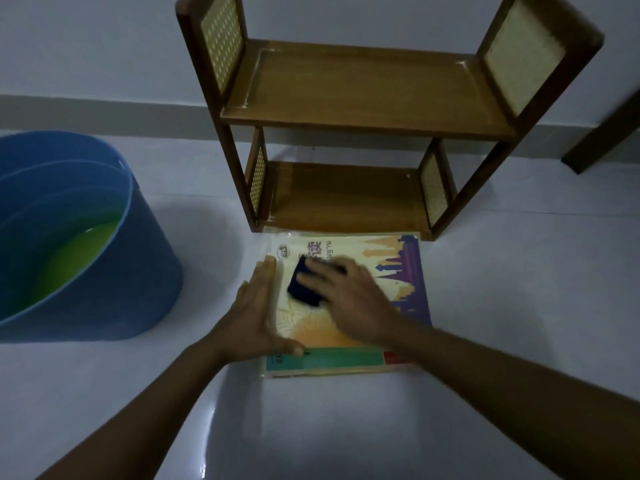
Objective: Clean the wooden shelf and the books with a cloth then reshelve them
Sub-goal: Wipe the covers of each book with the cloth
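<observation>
A colourful book (pixel 398 271) lies flat on the floor just in front of the wooden shelf (pixel 363 98), on top of at least one more book. My right hand (pixel 349 299) presses a dark blue cloth (pixel 304 285) onto the cover, fingers spread over it. My left hand (pixel 256 313) lies flat along the book's left edge, thumb at the near corner. Both boards of the shelf are bare.
A blue bucket (pixel 138 271) with greenish liquid stands on the pale floor at the left. A dark wooden furniture leg (pixel 602 133) shows at the far right. The shelf stands against a white wall.
</observation>
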Demonstrator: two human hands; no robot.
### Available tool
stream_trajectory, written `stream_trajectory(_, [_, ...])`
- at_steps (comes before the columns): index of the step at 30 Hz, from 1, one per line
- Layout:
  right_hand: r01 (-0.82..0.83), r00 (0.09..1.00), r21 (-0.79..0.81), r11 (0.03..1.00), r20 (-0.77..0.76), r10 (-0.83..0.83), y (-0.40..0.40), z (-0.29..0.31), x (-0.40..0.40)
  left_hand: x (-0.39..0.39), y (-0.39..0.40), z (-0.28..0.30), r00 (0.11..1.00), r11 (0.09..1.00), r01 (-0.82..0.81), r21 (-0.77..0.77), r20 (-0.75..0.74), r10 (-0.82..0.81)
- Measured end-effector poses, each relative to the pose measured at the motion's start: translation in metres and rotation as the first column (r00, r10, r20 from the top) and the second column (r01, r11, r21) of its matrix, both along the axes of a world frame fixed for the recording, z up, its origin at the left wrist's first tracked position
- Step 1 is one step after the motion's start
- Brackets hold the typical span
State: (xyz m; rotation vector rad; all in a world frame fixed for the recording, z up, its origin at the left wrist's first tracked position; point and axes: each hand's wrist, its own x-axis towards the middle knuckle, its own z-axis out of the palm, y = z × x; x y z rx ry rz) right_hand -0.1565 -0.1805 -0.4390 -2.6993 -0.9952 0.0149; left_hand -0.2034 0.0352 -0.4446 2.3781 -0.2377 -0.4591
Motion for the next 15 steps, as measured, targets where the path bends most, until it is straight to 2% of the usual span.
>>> stream_trajectory(3, [0.351, 0.930, 0.024, 0.936, -0.126, -0.345, 0.002, 0.004, 0.038, -0.004, 0.003, 0.001, 0.997, 0.996, -0.052, -0.079, -0.058, 0.048])
stream_trajectory(4, [0.386, 0.917, 0.039, 0.922, -0.128, -0.379, 0.011, 0.005, 0.032, -0.006, 0.005, -0.002, 0.995, 0.992, -0.080, -0.101, -0.072, 0.073])
stream_trajectory(5, [0.342, 0.935, 0.035, 0.939, -0.115, -0.336, 0.022, 0.006, 0.019, -0.008, 0.006, -0.003, 0.993, 0.988, -0.103, -0.112, -0.075, 0.095])
stream_trajectory(7, [0.105, 0.992, 0.070, 0.992, -0.078, -0.099, 0.047, 0.004, -0.017, -0.008, 0.010, -0.003, 0.992, 0.984, -0.115, -0.137, -0.069, 0.107])
stream_trajectory(8, [-0.014, 0.997, 0.093, 0.996, -0.075, 0.021, 0.056, 0.002, -0.032, -0.006, 0.009, -0.002, 0.992, 0.978, -0.120, -0.173, -0.071, 0.109])
stream_trajectory(10, [-0.143, 0.986, 0.075, 0.987, -0.074, 0.148, 0.061, 0.002, -0.030, -0.006, 0.009, 0.000, 0.989, 0.962, -0.138, -0.236, -0.075, 0.124])
stream_trajectory(12, [-0.120, 0.993, -0.001, 0.993, -0.020, 0.120, 0.050, 0.004, 0.006, -0.006, 0.008, 0.000, 0.992, 0.958, -0.128, -0.258, -0.055, 0.118])
stream_trajectory(15, [0.201, 0.974, -0.017, 0.979, -0.099, -0.202, 0.028, 0.007, 0.050, -0.009, 0.005, 0.001, 0.991, 0.976, -0.127, -0.175, -0.072, 0.116])
